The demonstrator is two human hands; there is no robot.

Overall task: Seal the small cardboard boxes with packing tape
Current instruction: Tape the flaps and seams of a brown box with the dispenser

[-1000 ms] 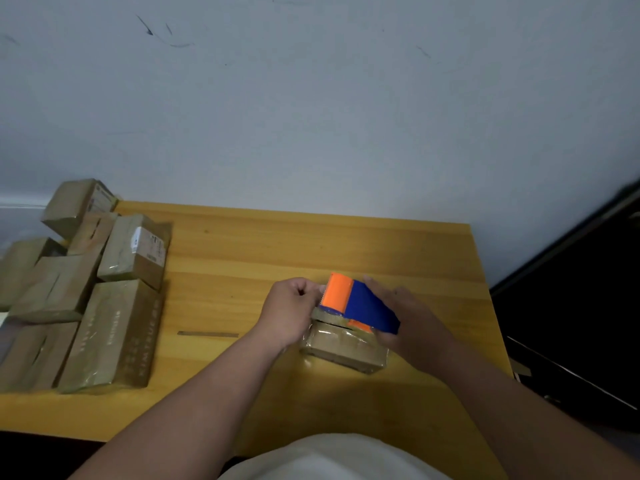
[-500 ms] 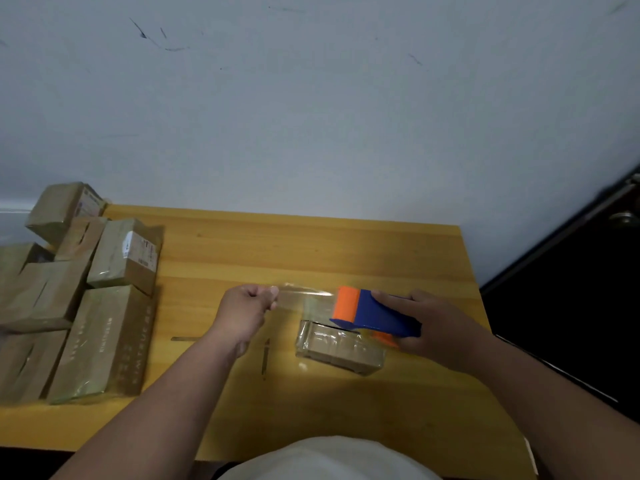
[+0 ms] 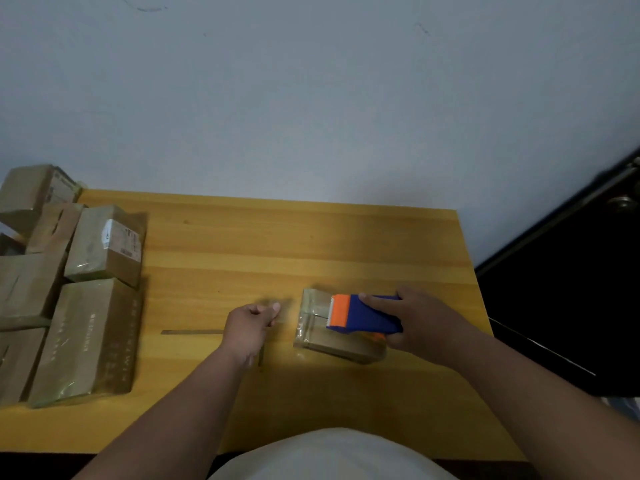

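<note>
Small flat brown cardboard box [image 3: 337, 336], glossy with clear tape wrap, lies on the yellow wooden table [image 3: 277, 244] right of centre, just in front of the person. Right hand [image 3: 420, 322] grips the blue-and-orange handheld tape dispenser [image 3: 363, 315], fingers curled over its blue body, thumb side hidden; the orange serrated end faces left and sits over the box top. Left hand [image 3: 251, 323] hovers just left of the box, fingers loosely curled with thumb against forefinger, apparently pinching the free end of a clear tape strip [image 3: 285, 311]; the strip is blurred and nearly see-through, so the pinch cannot be confirmed. Box itself is held by neither hand, only the dispenser is on or over it. Handling judgement: the box looks light and fairly stiff but crushable at the corners, and the film wrap makes it slick, so it likely slides on the smooth wood when tape is pulled; best hold is palm flat on top or fingers across the short sides, away from the seam being taped. The tape is thin, limp, sticks to itself, and needs tension at both ends. The dispenser is rigid plastic with a sharp toothed edge, best held by the blue body. A pile of larger taped brown cardboard boxes [image 3: 86, 337] crowds the left table edge, well apart from the work. A thin brown tape strip [image 3: 192, 331] lies flat on the table between pile and left hand.
</note>
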